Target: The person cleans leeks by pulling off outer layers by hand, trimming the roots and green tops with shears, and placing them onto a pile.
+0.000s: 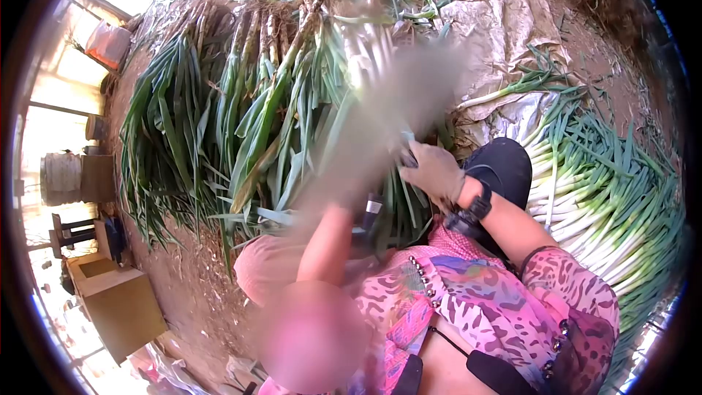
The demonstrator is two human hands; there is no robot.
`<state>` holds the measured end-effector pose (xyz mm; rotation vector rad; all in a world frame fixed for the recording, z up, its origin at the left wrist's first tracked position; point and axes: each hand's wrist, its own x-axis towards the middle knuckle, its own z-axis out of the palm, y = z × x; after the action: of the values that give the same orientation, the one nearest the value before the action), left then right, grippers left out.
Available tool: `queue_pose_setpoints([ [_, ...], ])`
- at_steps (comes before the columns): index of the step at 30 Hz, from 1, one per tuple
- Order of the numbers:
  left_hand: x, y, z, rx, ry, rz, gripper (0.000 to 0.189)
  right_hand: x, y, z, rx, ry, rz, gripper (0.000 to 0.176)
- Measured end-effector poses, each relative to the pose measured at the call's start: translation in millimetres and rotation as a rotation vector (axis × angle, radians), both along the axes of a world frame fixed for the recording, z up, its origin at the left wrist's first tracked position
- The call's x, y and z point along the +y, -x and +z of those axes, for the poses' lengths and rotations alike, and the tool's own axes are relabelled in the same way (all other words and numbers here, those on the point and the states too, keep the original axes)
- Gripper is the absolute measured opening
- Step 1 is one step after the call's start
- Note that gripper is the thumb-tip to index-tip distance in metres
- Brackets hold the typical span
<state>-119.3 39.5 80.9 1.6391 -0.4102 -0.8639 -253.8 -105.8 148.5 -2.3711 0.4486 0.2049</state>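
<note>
Dirt floor (197, 278), leeks (252, 113) beneath blurred left hand (420, 80), just beside right glove's fingers (412, 155), right curled, grip unclear, left fingers can't tell.

The one camera sits on the head and looks down and ahead, close over the arms (510, 228), seeing plants (256, 113) and floor (186, 278) in a wide round view.
</note>
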Motion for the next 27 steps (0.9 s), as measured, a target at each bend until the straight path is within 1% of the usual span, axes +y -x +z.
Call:
queue_pose_setpoints([
  [1,-2.4,5.8,4.8,0.07,0.005,0.057,0.038,-2.9,-11.4,-4.4,0.001,-0.003,-0.002,0.048],
  [3,-1.4,9.7,7.3,0.221,-0.101,0.144,0.04,-8.4,-34.6,-11.0,-0.027,-0.029,-0.041,0.046],
  [4,-1.2,8.2,3.2,0.207,-0.117,0.161,0.042,-9.7,-39.7,-12.4,-0.041,-0.042,-0.063,0.046],
  [6,0.1,12.0,4.5,-0.003,-0.233,0.145,0.045,-10.8,-37.1,-11.4,-0.04,-0.066,-0.099,0.046],
  [7,-1.0,13.1,21.6,-0.11,-0.292,0.137,0.046,-10.7,-36.1,-9.0,-0.04,-0.079,-0.117,0.046],
  [8,-2.5,14.7,38.7,-0.071,-0.291,0.131,0.049,-8.4,-29.4,-6.8,-0.029,-0.1,-0.086,0.047],
  [9,-7.8,19.4,85.5,-0.029,-0.291,0.124,0.051,-3.3,-13.2,-3.7,-0.013,-0.122,-0.055,0.047],
  [11,-8.7,23.7,100.1,0.08,-0.166,0.143,0.057,5.3,20.7,13.3,0.03,-0.16,0.031,0.048],
  [12,-6.0,24.5,85.3,0.143,-0.04,0.171,0.059,12.7,36.8,18.5,0.012,-0.146,0.031,0.043],
  [13,-5.0,24.6,87.8,0.122,-0.091,0.173,0.061,15.9,46.4,22.2,-0.01,-0.131,0.032,0.04],
  [15,-3.1,24.8,93.0,0.085,-0.194,0.176,0.063,11.0,53.5,30.9,0.04,-0.169,-0.002,0.039],
  [16,-1.2,29.1,83.5,0.081,-0.198,0.182,0.063,9.7,55.2,33.2,0.063,-0.188,-0.018,0.039],
  [19,5.2,48.9,24.0,-0.005,-0.247,0.174,0.068,1.5,35.4,9.7,0.014,-0.109,-0.02,0.039],
  [20,3.8,52.8,-0.9,-0.049,-0.296,0.139,0.069,-1.0,23.0,0.0,-0.037,-0.081,-0.002,0.038],
  [21,3.2,55.9,-12.5,-0.093,-0.348,0.104,0.069,-3.8,6.1,-0.1,-0.018,-0.072,-0.004,0.039],
  [22,4.9,60.6,11.4,-0.046,-0.346,0.082,0.074,-7.9,-13.4,-0.4,0.001,-0.065,-0.006,0.041],
  [25,5.8,67.5,-3.1,-0.165,-0.346,0.134,0.08,-31.4,-75.3,-29.8,0.001,-0.009,0.002,0.044],
  [26,6.8,66.8,2.1,-0.162,-0.366,0.123,0.089,-39.0,-94.3,-34.8,0.001,-0.014,0.014,0.044],
  [27,7.6,66.8,5.8,-0.161,-0.376,0.132,0.091,-46.1,-109.1,-36.3,-0.001,-0.023,0.021,0.044],
])
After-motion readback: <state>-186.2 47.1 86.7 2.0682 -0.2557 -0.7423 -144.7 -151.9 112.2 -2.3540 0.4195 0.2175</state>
